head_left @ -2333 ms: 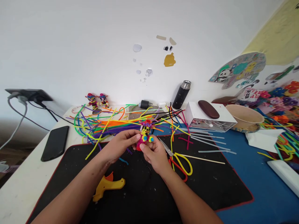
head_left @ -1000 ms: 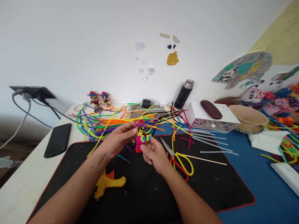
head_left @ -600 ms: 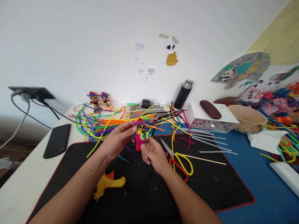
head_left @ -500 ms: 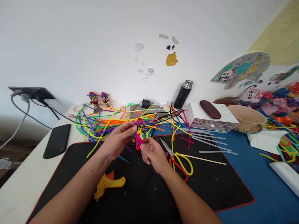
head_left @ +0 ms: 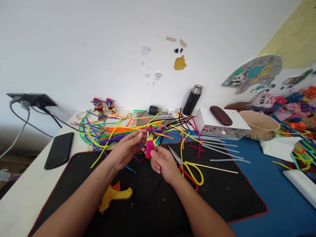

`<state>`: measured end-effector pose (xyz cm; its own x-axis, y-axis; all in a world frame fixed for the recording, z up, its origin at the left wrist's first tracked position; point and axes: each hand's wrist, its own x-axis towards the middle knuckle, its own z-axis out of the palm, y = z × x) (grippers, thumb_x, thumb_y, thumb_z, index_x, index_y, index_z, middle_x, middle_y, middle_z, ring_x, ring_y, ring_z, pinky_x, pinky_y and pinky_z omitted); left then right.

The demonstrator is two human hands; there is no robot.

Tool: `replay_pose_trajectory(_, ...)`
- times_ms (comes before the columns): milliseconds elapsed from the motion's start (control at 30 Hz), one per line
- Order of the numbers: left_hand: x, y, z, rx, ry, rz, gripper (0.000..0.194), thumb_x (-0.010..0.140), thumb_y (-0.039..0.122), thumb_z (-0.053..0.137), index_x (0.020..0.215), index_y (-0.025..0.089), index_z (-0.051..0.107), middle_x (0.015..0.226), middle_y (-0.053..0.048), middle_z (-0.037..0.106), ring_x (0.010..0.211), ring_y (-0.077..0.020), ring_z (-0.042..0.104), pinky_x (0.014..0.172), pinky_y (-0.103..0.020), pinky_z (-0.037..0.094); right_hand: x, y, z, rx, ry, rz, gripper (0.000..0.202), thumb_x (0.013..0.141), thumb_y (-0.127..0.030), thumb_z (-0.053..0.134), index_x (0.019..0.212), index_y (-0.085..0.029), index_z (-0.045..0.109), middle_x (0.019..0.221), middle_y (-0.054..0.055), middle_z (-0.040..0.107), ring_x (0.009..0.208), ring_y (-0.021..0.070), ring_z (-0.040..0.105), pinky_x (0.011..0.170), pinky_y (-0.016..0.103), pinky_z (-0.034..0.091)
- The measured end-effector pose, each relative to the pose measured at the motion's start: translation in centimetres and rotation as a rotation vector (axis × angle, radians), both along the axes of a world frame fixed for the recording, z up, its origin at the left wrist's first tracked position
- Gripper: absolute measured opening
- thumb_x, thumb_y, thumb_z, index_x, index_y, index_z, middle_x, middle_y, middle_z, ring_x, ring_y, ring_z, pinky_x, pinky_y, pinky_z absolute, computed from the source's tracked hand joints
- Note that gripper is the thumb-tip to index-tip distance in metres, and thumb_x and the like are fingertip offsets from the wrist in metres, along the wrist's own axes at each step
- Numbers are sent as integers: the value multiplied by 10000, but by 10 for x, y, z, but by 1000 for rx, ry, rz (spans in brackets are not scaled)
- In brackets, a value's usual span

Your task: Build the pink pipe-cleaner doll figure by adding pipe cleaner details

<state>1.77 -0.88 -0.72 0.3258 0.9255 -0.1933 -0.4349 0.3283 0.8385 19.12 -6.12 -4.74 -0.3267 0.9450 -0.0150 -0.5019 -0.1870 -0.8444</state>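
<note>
A small pipe-cleaner doll point(head_left: 150, 147), magenta-robed with yellow and blue parts, is held upright above the black mat point(head_left: 148, 204). My right hand point(head_left: 164, 163) pinches its lower body between thumb and fingers. On the doll's other side, my left hand point(head_left: 129, 146) has closed fingers at its head and side; some fingertips are hidden behind it. Scissors point(head_left: 184, 162) with yellow and red handles lie just right of my right hand. Below my left wrist rests a yellow glue gun point(head_left: 115, 195) with an orange trigger.
Loose coloured pipe cleaners point(head_left: 116, 131) spread behind my hands. Two similar dolls point(head_left: 103, 105) stand by the wall. A black phone point(head_left: 59, 150) lies left. Toward the right are a black flask point(head_left: 193, 99), a white box point(head_left: 237, 120), clear glue sticks point(head_left: 223, 151) and a bowl point(head_left: 259, 121).
The doll has turned, so its face and front show less and more of its magenta robe shows. Both hands keep nearly the same place around it.
</note>
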Motion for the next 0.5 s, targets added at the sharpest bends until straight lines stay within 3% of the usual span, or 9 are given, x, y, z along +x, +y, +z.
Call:
replay_pose_trajectory(200, -4, 3, -1, 28, 13, -11, 344, 775, 427, 956, 973, 175, 828, 967, -80, 788, 862, -201, 716, 742, -273, 602, 2, 1, 0, 35, -47, 16, 401, 866, -547, 832, 908, -191, 652, 504, -137, 379, 372, 47, 259, 376, 218, 203)
replay_pose_trajectory(367, -8, 3, 4, 74, 56, -7, 381, 784, 449, 944, 1030, 183, 827, 1064, -100, 781, 888, -205, 703, 736, -272, 589, 2, 0, 3, 49, -92, 8, 407, 863, -560, 827, 884, -198, 644, 534, -120, 411, 372, 48, 292, 387, 230, 189)
replay_pose_trajectory(500, -8, 3, 6, 79, 48, -31, 340, 793, 414, 940, 1017, 190, 818, 1025, -92, 790, 862, -203, 701, 734, -274, 569, 2, 0, 3, 45, -90, 23, 423, 864, -577, 823, 892, -193, 649, 541, -116, 424, 371, 45, 285, 389, 237, 183)
